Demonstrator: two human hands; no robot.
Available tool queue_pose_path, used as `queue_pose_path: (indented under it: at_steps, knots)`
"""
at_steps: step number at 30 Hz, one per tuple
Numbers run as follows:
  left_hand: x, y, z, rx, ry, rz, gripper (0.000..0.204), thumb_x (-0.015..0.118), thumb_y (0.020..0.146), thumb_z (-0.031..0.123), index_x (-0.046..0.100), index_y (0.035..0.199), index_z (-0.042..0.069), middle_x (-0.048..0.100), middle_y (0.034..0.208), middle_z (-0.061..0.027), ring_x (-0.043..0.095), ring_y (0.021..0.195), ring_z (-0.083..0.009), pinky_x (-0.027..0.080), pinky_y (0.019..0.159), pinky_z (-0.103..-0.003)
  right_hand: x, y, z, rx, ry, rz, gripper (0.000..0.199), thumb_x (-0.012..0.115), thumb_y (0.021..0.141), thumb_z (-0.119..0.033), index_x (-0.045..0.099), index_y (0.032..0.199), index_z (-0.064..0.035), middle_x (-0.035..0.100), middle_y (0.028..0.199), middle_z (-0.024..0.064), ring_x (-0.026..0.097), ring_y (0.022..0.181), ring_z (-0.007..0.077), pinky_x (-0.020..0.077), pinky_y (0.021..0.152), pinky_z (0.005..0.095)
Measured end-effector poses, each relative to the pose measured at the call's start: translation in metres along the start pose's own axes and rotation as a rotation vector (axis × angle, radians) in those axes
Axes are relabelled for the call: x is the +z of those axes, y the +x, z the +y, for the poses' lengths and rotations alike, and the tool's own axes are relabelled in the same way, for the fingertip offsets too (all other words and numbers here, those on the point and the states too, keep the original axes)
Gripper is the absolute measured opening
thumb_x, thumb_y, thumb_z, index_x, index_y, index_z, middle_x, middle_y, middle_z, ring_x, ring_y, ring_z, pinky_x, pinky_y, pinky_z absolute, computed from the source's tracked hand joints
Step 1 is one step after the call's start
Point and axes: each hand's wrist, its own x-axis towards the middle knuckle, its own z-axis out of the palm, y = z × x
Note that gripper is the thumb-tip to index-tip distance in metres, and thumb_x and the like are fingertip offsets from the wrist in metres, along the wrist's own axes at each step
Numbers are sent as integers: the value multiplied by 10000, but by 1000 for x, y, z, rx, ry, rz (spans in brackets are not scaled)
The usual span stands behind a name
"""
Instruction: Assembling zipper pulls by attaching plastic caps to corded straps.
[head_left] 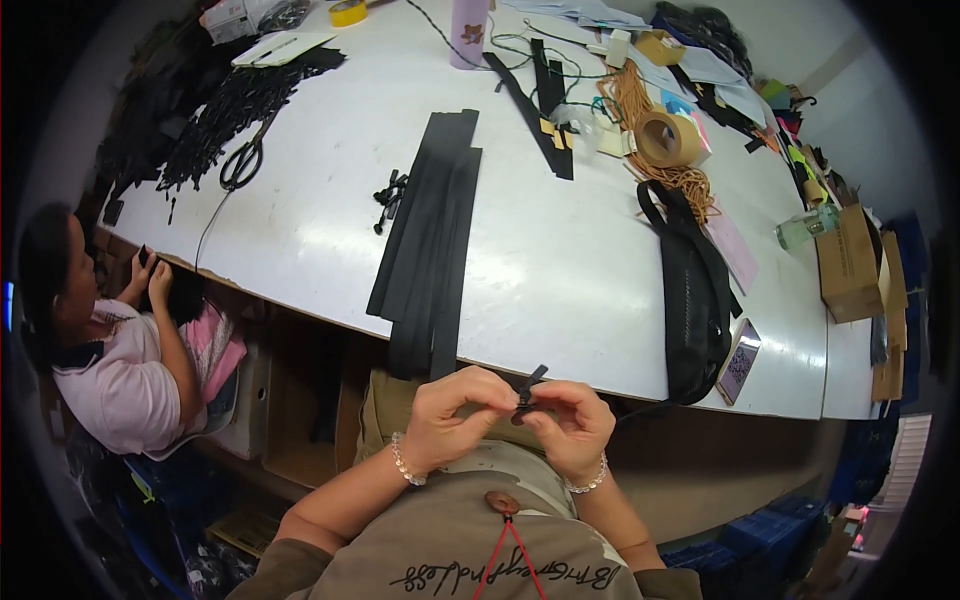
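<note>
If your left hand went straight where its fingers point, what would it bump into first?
Past the small black piece at its fingertips, the left hand would probably bump the right hand, though depth is hard to judge.

Illumination is bright and largely even on the smooth, glossy white tabletop ahead of the grip formed by the bare left hand and bare right hand. Soft, diffuse sheen lies on that surface. Deep shadow occupies the region under the table edge, left and right of the grip. The narrow black flexible strip at the fingertips renders dark, with little surface detail. Fisheye distortion bows the table edges; black vignetting surrounds the field, with softer definition near the rim.
</note>
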Motion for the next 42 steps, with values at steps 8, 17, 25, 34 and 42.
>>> queue_pose_path:
  at_steps: [8,17,25,34,42]
  knots:
    - [-4,2,8,-130,122,-37,180,653,808,-49,690,974,10,664,865,-91,631,808,-152,502,704,-248,-9,4,-8,137,-52,-141,73,650,828,36,650,899,52,662,815,95,641,651,119,519,579,224]
    - [-6,9,10,-517,-80,-93,148,628,858,-1,682,995,-15,672,942,-61,597,833,-79,482,721,-219,-14,12,-15,374,-96,-239,82,649,854,-42,619,851,34,609,706,19,547,585,39,436,512,187]
    - [-13,10,6,-501,-80,-176,147,619,858,4,692,986,7,663,938,-47,591,811,-68,482,711,-214,-21,16,-13,610,81,-336,79,646,860,-43,604,815,8,580,704,-41,483,596,-12,391,509,161]
    - [-14,13,12,-392,99,-217,151,631,830,-2,701,959,29,659,869,-64,599,756,-89,478,651,-216,-20,16,-11,630,78,-342,73,643,857,-33,608,817,17,584,699,-36,486,587,-13,382,495,153]
    - [-15,16,18,-373,194,-220,148,641,822,6,704,953,30,664,842,-72,600,702,-90,472,608,-216,-14,8,-5,645,206,-203,77,641,866,-29,622,889,42,616,717,16,558,577,42,460,510,177]
